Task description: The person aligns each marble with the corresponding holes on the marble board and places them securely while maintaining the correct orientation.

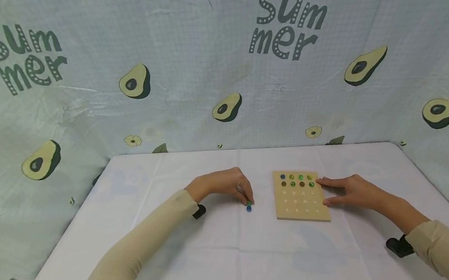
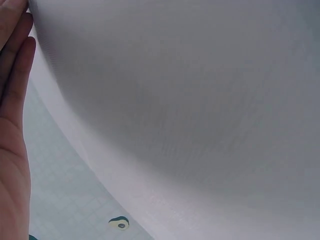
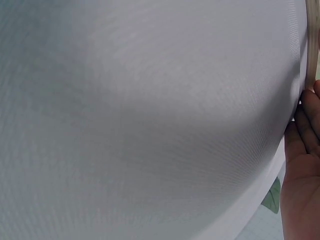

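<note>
On the table, my left hand [image 1: 226, 183] is bent down, its thumb and forefinger pinching a small green marble [image 1: 249, 203]. A blue marble [image 1: 248, 209] lies right beside it, near the fingertips. To the right is a square wooden board [image 1: 301, 206] with rows of shallow hollows; several blue, green, yellow-green and brown marbles [image 1: 293, 183] fill its two far rows. My right hand [image 1: 352, 192] touches the board's right edge with thumb and fingers extended. The right wrist view shows the fingers against the board's side [image 3: 312, 45]. In the left wrist view the fingertips are cut off.
A white cloth covers the table [image 1: 203, 265]. Behind and beside it hangs a pale curtain [image 1: 196, 55] printed with avocados and lettering. Dark wrist cameras [image 1: 400, 246] sit under both cuffs.
</note>
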Tool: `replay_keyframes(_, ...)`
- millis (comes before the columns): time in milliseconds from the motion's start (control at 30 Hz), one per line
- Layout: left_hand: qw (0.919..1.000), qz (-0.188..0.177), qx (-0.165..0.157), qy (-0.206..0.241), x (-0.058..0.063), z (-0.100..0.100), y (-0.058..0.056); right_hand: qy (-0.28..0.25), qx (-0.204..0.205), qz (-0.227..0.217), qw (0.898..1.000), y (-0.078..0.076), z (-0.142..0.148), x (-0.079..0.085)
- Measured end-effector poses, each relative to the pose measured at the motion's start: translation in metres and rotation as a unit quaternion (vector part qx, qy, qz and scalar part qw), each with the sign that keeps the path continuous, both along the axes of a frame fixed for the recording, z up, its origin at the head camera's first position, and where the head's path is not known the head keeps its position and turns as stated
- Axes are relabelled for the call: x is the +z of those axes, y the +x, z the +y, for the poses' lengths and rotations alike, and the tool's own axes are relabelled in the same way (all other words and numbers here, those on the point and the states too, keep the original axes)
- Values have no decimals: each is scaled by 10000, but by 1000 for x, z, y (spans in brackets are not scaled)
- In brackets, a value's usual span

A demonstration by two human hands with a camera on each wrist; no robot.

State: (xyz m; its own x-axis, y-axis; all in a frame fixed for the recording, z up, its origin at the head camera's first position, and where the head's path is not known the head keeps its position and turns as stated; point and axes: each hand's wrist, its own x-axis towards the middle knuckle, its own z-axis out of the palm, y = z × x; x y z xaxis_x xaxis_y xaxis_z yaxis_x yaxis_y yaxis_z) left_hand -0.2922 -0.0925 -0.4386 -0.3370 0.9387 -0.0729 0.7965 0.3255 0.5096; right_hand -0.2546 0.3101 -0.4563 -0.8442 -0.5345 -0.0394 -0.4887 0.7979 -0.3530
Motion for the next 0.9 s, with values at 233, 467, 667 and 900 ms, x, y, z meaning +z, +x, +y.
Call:
replay_keyframes(233,9995,-64,271,128,-1,-2,2,21,-55,-9,10000,-1,0,1)
replay_keyframes(467,9985,106,327,419,-1,-2,5,37,-46,-97,9999,0,-1,2)
replay_keyframes(667,9969,41,506,597,4,0,8,45,-47,-112,9999,0,-1,2)
replay_keyframes(900,9963,5,587,622,11,0,11,4,-23,13,10000,2,0,0)
